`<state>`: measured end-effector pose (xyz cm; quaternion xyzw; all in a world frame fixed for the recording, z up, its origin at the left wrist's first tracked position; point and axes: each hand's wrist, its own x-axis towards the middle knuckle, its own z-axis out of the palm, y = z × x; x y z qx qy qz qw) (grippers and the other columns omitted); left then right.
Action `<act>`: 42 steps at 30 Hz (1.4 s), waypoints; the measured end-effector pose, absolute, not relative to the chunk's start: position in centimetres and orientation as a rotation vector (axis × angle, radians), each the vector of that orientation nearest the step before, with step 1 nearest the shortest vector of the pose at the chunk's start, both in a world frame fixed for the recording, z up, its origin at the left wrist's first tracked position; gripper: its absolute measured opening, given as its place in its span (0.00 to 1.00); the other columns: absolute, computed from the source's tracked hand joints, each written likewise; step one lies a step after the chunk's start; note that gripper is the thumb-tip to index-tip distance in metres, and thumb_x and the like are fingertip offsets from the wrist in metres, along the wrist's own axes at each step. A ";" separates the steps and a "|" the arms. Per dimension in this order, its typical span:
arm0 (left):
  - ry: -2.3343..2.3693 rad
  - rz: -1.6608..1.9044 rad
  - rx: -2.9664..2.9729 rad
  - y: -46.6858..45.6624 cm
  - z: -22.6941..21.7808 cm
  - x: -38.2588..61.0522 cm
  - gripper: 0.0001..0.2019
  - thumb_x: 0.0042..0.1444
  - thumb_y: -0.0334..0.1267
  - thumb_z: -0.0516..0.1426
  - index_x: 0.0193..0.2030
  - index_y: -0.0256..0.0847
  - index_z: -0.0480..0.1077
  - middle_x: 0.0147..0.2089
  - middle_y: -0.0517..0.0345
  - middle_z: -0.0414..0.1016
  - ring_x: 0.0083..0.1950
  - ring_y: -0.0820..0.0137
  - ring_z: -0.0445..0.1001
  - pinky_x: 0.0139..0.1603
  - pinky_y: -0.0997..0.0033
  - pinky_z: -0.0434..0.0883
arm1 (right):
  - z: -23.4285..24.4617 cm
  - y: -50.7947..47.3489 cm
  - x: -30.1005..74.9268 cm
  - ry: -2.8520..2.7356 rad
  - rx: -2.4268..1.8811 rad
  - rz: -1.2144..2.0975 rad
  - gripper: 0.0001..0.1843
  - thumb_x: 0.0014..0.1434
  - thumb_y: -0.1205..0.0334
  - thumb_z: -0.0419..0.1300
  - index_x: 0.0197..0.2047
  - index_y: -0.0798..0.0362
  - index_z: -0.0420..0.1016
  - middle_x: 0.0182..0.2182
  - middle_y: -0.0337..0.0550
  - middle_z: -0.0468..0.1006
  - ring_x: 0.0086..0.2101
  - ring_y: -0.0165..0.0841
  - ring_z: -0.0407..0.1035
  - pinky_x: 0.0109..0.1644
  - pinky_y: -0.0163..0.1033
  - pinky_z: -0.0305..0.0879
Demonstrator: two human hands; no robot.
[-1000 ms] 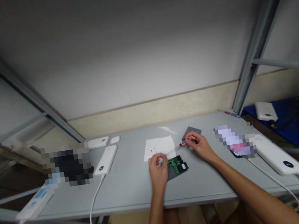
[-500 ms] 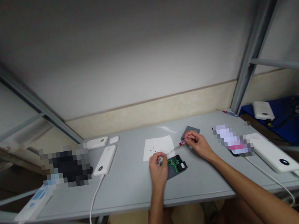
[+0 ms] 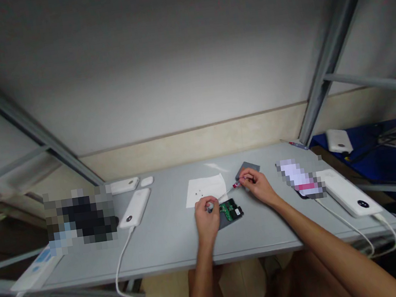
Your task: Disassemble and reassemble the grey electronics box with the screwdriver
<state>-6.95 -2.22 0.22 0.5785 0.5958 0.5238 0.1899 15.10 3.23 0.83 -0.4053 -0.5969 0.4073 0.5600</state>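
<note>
A small device with a green circuit board (image 3: 229, 210) lies on the grey table (image 3: 173, 235). My left hand (image 3: 207, 218) rests on its left end, fingers curled and pinched at the tip of a thin screwdriver (image 3: 228, 191). My right hand (image 3: 255, 184) is closed on the screwdriver's red handle, holding it slanted down toward the board. Beside my right hand lies a dark grey cover plate (image 3: 247, 167). A white paper sheet (image 3: 206, 189) with a few tiny dark screws lies just behind the board.
White power banks (image 3: 134, 207) (image 3: 347, 192) with cables lie left and right. Small white cases (image 3: 125, 185) sit at the back left. Blurred-out items lie at far left and by my right forearm. Metal frame posts (image 3: 323, 70) rise at both sides; a blue surface (image 3: 387, 156) is at right.
The view has shifted slightly, so everything sits a little higher and further left in the picture. Both hands keep the same hold on the screwdriver and the board.
</note>
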 end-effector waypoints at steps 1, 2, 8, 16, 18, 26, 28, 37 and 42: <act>1.672 1.482 1.617 -2.2 0.2 -6.9 0.06 0.55 0.40 0.59 0.32 0.43 0.77 0.33 0.56 0.77 0.38 0.63 0.73 0.42 0.65 0.70 | 0.8 3.3 15.2 -1.402 -0.955 0.958 0.17 0.59 0.45 0.67 0.37 0.50 0.73 0.26 0.38 0.77 0.26 0.32 0.65 0.32 0.38 0.57; 1.671 1.494 1.603 -2.2 0.2 -6.9 0.07 0.55 0.40 0.59 0.32 0.43 0.77 0.33 0.56 0.77 0.38 0.63 0.73 0.42 0.65 0.70 | 0.8 3.4 15.3 -1.397 -0.954 0.956 0.17 0.59 0.45 0.66 0.37 0.50 0.73 0.27 0.39 0.78 0.27 0.32 0.66 0.33 0.38 0.57; 1.672 1.508 1.575 -2.0 -0.1 -6.9 0.06 0.54 0.40 0.60 0.32 0.43 0.77 0.33 0.57 0.77 0.37 0.64 0.72 0.41 0.66 0.70 | 1.1 3.2 15.4 -1.418 -0.967 0.933 0.19 0.59 0.42 0.66 0.37 0.49 0.72 0.27 0.40 0.78 0.27 0.33 0.67 0.32 0.38 0.58; 1.678 1.507 1.655 -2.2 0.1 -6.8 0.06 0.55 0.39 0.59 0.32 0.44 0.77 0.32 0.56 0.77 0.38 0.63 0.73 0.41 0.65 0.70 | 1.5 2.8 15.2 -1.469 -0.992 0.887 0.15 0.61 0.47 0.65 0.37 0.49 0.72 0.27 0.40 0.79 0.26 0.33 0.65 0.32 0.39 0.56; 1.674 1.507 1.670 -2.3 0.2 -6.7 0.06 0.56 0.39 0.58 0.32 0.44 0.77 0.32 0.56 0.78 0.38 0.63 0.73 0.42 0.65 0.70 | 1.7 2.7 15.2 -1.483 -0.998 0.877 0.13 0.61 0.49 0.65 0.37 0.50 0.74 0.28 0.40 0.78 0.27 0.33 0.65 0.32 0.39 0.57; 1.642 1.458 1.737 -2.4 0.6 -6.7 0.06 0.57 0.37 0.58 0.33 0.45 0.77 0.35 0.56 0.79 0.41 0.61 0.73 0.47 0.62 0.70 | 2.2 2.5 15.0 -1.466 -1.007 0.867 0.13 0.60 0.51 0.66 0.42 0.49 0.75 0.30 0.41 0.80 0.29 0.33 0.67 0.33 0.39 0.59; 1.638 1.443 1.733 -2.4 0.7 -6.7 0.06 0.58 0.37 0.58 0.33 0.45 0.77 0.35 0.56 0.80 0.42 0.61 0.74 0.48 0.62 0.70 | 2.3 2.4 14.9 -1.435 -1.004 0.884 0.14 0.59 0.49 0.67 0.42 0.49 0.74 0.28 0.39 0.79 0.26 0.32 0.65 0.32 0.39 0.58; 1.622 1.419 1.692 -2.6 0.7 -6.6 0.07 0.60 0.40 0.59 0.34 0.45 0.78 0.36 0.57 0.80 0.41 0.62 0.73 0.45 0.64 0.69 | 2.9 1.6 14.1 -1.401 -0.968 0.959 0.19 0.59 0.45 0.67 0.46 0.50 0.77 0.29 0.41 0.80 0.25 0.32 0.64 0.30 0.39 0.59; 1.602 1.448 1.659 -2.7 0.8 -6.6 0.08 0.62 0.42 0.57 0.40 0.44 0.78 0.40 0.54 0.80 0.43 0.62 0.73 0.47 0.63 0.70 | 3.2 1.0 13.9 -1.398 -0.983 0.844 0.17 0.61 0.44 0.65 0.44 0.49 0.78 0.31 0.43 0.79 0.30 0.36 0.68 0.33 0.40 0.61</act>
